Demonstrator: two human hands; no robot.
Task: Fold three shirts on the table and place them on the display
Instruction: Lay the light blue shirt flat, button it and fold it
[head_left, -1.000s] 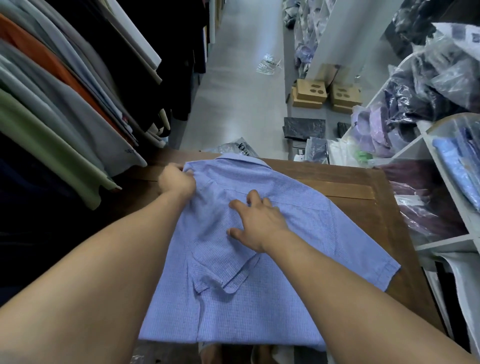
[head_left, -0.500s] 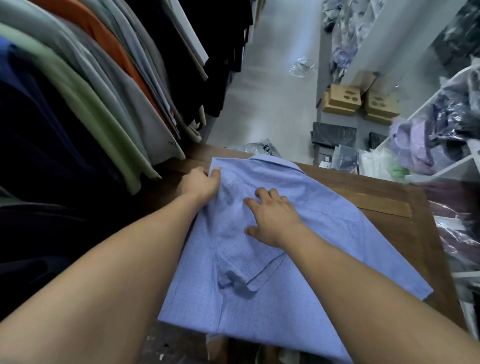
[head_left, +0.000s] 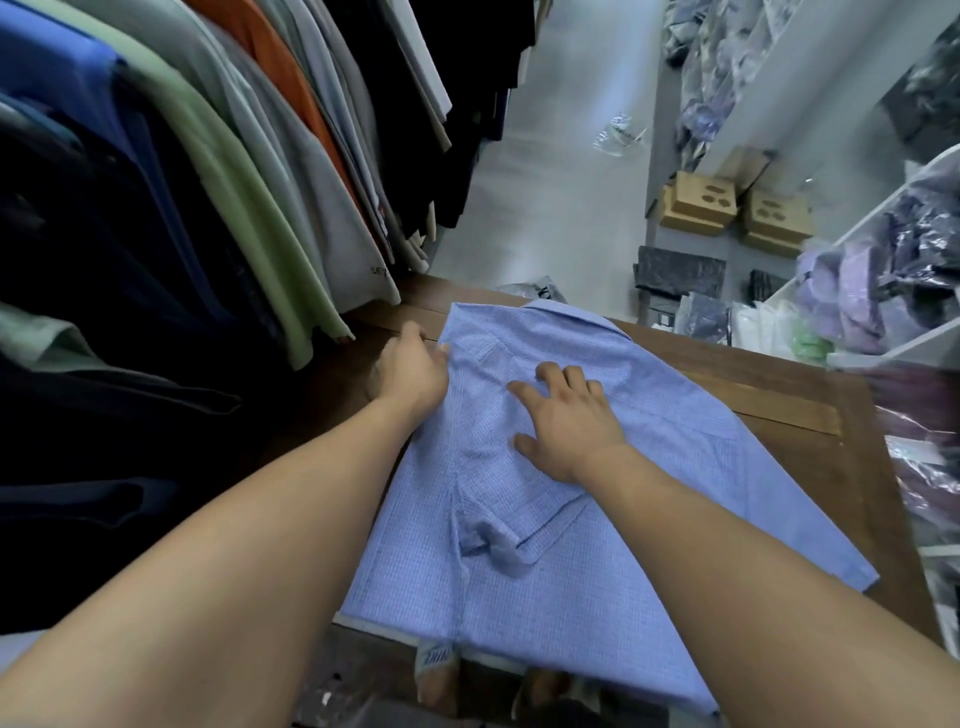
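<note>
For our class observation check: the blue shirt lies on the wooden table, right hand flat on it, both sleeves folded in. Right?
No: the head view shows only one sleeve of the blue shirt folded in; the other sleeve lies spread on the wooden table.

shirt (head_left: 597, 519) on table (head_left: 779, 410). left hand (head_left: 410, 371) grips its left edge; right hand (head_left: 566, 421) flat on it just right of the grip. hanging clothes (head_left: 249, 208) left of the grip, shelves (head_left: 893, 348) well right, boxes (head_left: 698, 202) beyond.
</note>
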